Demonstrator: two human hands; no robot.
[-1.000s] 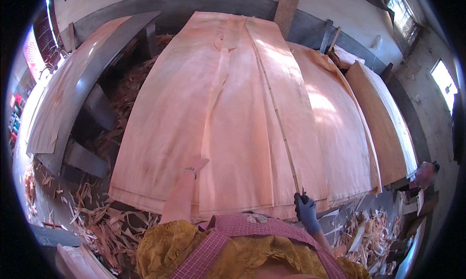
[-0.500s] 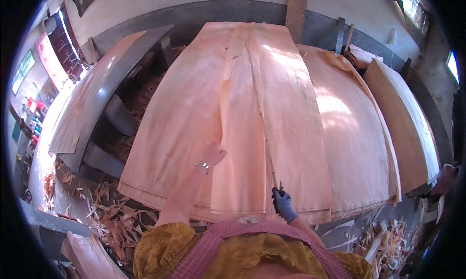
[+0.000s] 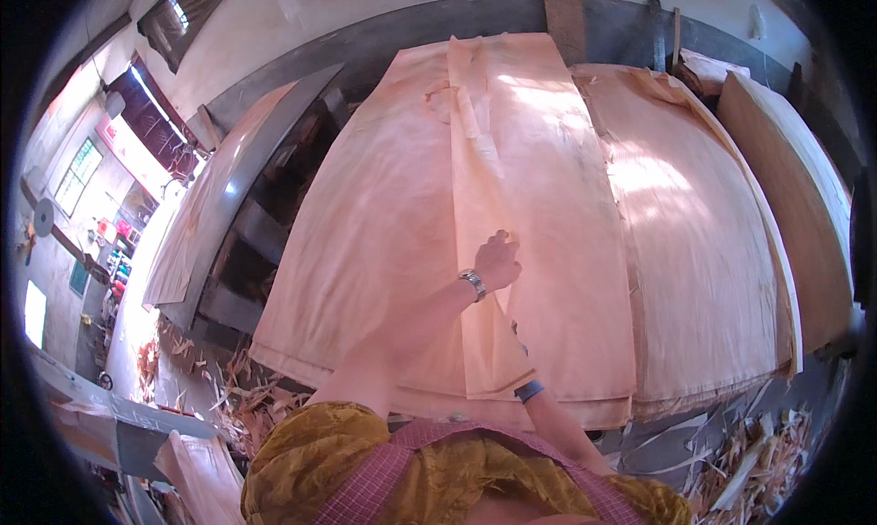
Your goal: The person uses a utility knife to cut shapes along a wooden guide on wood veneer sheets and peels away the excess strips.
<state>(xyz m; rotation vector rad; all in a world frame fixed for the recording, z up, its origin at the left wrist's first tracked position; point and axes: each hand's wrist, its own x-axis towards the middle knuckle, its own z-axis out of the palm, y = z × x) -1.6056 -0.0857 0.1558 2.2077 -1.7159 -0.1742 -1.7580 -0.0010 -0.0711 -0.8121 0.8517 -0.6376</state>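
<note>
A long narrow veneer strip [image 3: 482, 169] lies lengthwise on a wide stack of thin pale veneer sheets [image 3: 365, 251]. My left hand [image 3: 498, 260], with a watch on its wrist, is curled on the strip's right edge about halfway along. My right hand is tucked under the strip's near end. Only its blue glove cuff [image 3: 528, 391] and forearm show, so its grip is hidden.
A second veneer pile [image 3: 694, 251] lies to the right, with a thicker board [image 3: 795, 187] beyond it. A leaning sheet [image 3: 206, 224] and dark frame stand on the left. Veneer scraps litter the floor at left [image 3: 210, 388] and right [image 3: 758, 452]. An upright plank [image 3: 565, 5] stands at the back.
My left hand has reached farther up and right onto the strip's edge. The strip has shifted left over my right hand, which showed at the near edge before. My view has swung right.
</note>
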